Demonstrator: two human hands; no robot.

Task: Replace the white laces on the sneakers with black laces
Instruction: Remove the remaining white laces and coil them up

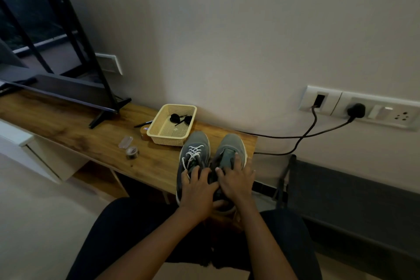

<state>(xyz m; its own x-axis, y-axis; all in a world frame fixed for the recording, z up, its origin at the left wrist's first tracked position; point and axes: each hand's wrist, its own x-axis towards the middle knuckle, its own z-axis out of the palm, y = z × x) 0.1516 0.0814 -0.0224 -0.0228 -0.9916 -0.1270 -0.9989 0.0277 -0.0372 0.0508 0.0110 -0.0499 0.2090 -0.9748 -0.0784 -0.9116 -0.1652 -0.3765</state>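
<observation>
Sneakers point(230, 143): head view is the only one. Both stand at the right end of the tabletop point(86, 136), heels at its near edge, toes to the wall, side by side and about touching.

Left sneaker point(198, 141): the white lace point(193, 153) is still criss-crossed through the eyelets. It looks untied, with loose ends trailing toward the collar.

Right sneaker point(231, 141): no white lace on the part that shows, and the tongue is dark and bare. The lower eyelets are under the hand, so that part is unconfirmed.

Black laces point(175, 118): two coiled bundles in the basket point(166, 140), just beyond the left sneaker's toe. Neither is threaded.

Left hand point(197, 191) lies over the left sneaker's collar with fingers bent. One fingertip is by a white lace end, but I cannot tell whether it pinches the lace or just rests there.

Right hand point(236, 179) lies flat on the right sneaker's throat, fingers spread, holding nothing that I can see.

My read on progress is early, maybe a quarter:
- Likely done: white lace out of the right sneaker. That lace is not in view.
- Left: strip the left sneaker, fetch the black laces, thread both and tie.

Also on the tabletop, well left of the sneakers: pen point(143, 124), tape roll point(132, 153), TV foot point(109, 113).
</observation>
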